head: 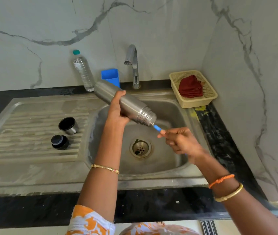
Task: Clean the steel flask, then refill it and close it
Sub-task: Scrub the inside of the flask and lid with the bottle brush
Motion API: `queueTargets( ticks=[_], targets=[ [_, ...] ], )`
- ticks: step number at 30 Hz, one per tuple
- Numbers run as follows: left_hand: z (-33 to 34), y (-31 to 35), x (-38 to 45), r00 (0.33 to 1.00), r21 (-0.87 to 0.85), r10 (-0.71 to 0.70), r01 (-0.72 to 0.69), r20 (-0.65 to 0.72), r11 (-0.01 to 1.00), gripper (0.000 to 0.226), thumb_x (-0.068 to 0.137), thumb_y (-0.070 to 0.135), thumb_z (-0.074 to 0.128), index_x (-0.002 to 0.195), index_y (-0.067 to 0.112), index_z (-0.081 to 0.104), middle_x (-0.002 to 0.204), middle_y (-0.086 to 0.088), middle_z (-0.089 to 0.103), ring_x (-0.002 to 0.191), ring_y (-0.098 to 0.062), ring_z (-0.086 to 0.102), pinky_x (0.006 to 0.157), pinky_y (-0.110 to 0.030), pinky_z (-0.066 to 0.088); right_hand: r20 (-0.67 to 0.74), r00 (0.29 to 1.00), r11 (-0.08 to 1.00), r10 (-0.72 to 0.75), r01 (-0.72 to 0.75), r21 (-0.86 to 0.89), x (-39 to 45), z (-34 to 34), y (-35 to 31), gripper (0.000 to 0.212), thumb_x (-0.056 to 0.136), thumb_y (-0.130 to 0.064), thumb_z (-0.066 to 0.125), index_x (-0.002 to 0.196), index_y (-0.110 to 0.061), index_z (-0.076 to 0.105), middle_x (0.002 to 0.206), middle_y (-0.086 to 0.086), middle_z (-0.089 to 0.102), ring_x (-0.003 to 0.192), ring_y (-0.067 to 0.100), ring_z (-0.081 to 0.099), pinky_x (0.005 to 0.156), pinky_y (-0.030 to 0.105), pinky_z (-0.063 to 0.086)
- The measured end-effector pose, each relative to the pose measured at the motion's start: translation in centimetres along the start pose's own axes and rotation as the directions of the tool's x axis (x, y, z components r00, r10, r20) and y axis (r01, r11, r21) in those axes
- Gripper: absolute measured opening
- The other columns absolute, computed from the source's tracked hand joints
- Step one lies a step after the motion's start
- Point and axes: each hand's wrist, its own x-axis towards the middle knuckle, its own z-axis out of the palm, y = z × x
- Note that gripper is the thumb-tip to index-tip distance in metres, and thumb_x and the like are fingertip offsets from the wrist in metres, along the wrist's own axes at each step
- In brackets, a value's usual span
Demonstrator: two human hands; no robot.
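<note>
Right hand (182, 141) pinches brush handle (157, 128) in flask (126, 103) mouth | left hand (117, 109) grips flask | basket (201, 102): red cloth (190, 88)

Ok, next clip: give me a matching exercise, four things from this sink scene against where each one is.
Things:
1. steel flask
2. flask cup
3. red cloth
4. plastic water bottle

Places:
A. in the cream basket right of the tap
B. standing against the wall, left of the blue container
C. on the ribbed drainboard, next to the black stopper
D. tilted over the sink basin, gripped by the left hand

Pairs: 1-D, 2-C, 3-A, 4-B
</note>
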Motion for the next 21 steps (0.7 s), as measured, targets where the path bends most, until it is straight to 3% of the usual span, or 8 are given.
queueTargets(
  ticks=[2, 4, 7, 10, 12, 14, 18, 21],
  targets=[
    [-0.8, -0.3, -0.1, 0.993, -0.138, 0.061, -0.047, 0.096, 0.989, 0.069, 0.074, 0.026, 0.075, 0.134, 0.008, 0.047, 0.101, -0.012, 0.064, 0.092, -0.027, 0.063, 0.074, -0.044, 0.055, 0.214, 0.954, 0.943, 0.209, -0.255, 0.213, 0.0, -1.3, -0.7, 0.022, 0.091, -0.026, 0.053, 0.082, -0.009, 0.064, 0.048, -0.006, 0.028, 0.032, 0.003, 0.018, 0.032, 0.013, 0.011],
    [-1.9, -0.3, 0.2, 0.970, -0.226, 0.097, -0.045, 0.224, 0.973, 0.082, 0.065, 0.031, 0.080, 0.136, 0.010, 0.048, 0.103, -0.012, 0.065, 0.093, -0.027, 0.065, 0.081, -0.043, 0.055, 0.274, 0.929, 0.911, 0.248, -0.319, 0.260, 0.0, -2.4, -1.1, 0.023, 0.090, -0.028, 0.051, 0.080, -0.010, 0.062, 0.047, -0.007, 0.026, 0.031, 0.001, 0.016, 0.032, 0.014, 0.008],
    [-2.4, 0.0, 0.1, 0.943, -0.156, 0.085, -0.036, 0.322, 0.987, 0.083, 0.064, 0.058, 0.070, 0.131, 0.013, 0.050, 0.105, -0.013, 0.070, 0.098, -0.028, 0.068, 0.096, -0.051, 0.049, 0.049, 0.994, 0.988, -0.099, 0.104, -0.116, -0.2, -1.8, -1.1, 0.024, 0.093, -0.028, 0.055, 0.082, -0.015, 0.071, 0.044, -0.005, 0.038, 0.033, 0.007, 0.026, 0.035, 0.016, 0.020],
    [-2.4, 0.3, 0.1, 0.983, -0.097, 0.060, -0.043, 0.174, 0.994, 0.084, 0.064, 0.059, 0.071, 0.128, 0.010, 0.048, 0.106, -0.015, 0.070, 0.099, -0.029, 0.067, 0.088, -0.052, 0.053, -0.036, 0.727, 0.488, -0.686, 0.423, -0.763, -0.7, -0.6, -0.7, 0.018, 0.089, -0.031, 0.060, 0.089, -0.021, 0.075, 0.058, 0.001, 0.065, 0.047, 0.020, 0.056, 0.043, 0.026, 0.044],
    [-3.1, 0.2, 0.2, 0.996, -0.117, 0.018, -0.008, 0.083, 0.993, 0.069, 0.077, 0.045, 0.073, 0.127, 0.008, 0.043, 0.113, -0.018, 0.062, 0.104, -0.033, 0.062, 0.092, -0.055, 0.050, 0.008, 0.622, 0.291, -0.783, 0.377, -0.880, -0.9, -0.2, 0.2, 0.020, 0.087, -0.031, 0.056, 0.087, -0.021, 0.073, 0.066, -0.002, 0.068, 0.052, 0.023, 0.062, 0.040, 0.027, 0.046],
    [-3.9, 0.1, 0.3, 0.998, -0.144, -0.040, 0.045, 0.039, 0.989, 0.068, 0.077, 0.032, 0.076, 0.129, 0.007, 0.042, 0.116, -0.019, 0.059, 0.107, -0.035, 0.059, 0.097, -0.058, 0.046, 0.029, 0.618, 0.219, -0.786, 0.322, -0.921, -0.8, 0.1, 1.5, 0.026, 0.087, -0.034, 0.049, 0.088, -0.022, 0.073, 0.067, -0.005, 0.067, 0.050, 0.022, 0.062, 0.038, 0.021, 0.038],
    [-3.4, -0.4, 0.0, 0.996, -0.092, -0.078, 0.082, 0.041, 0.992, 0.065, 0.075, 0.037, 0.076, 0.126, 0.011, 0.044, 0.114, -0.018, 0.061, 0.103, -0.035, 0.061, 0.088, -0.057, 0.051, 0.053, 0.705, 0.286, -0.707, 0.354, -0.891, -0.8, 1.3, 2.1, 0.029, 0.090, -0.035, 0.048, 0.083, -0.021, 0.072, 0.060, -0.003, 0.063, 0.049, 0.022, 0.058, 0.043, 0.019, 0.033],
    [-3.1, -1.3, 0.0, 0.998, -0.142, -0.058, 0.061, 0.024, 0.988, 0.070, 0.074, 0.040, 0.077, 0.131, 0.013, 0.046, 0.107, -0.014, 0.064, 0.093, -0.030, 0.066, 0.071, -0.048, 0.057, -0.028, 0.937, 0.837, -0.349, 0.298, -0.459, -0.3, 1.9, 0.3, 0.025, 0.092, -0.026, 0.059, 0.081, -0.009, 0.074, 0.048, -0.001, 0.048, 0.039, 0.012, 0.039, 0.043, 0.022, 0.030]
  ],
)
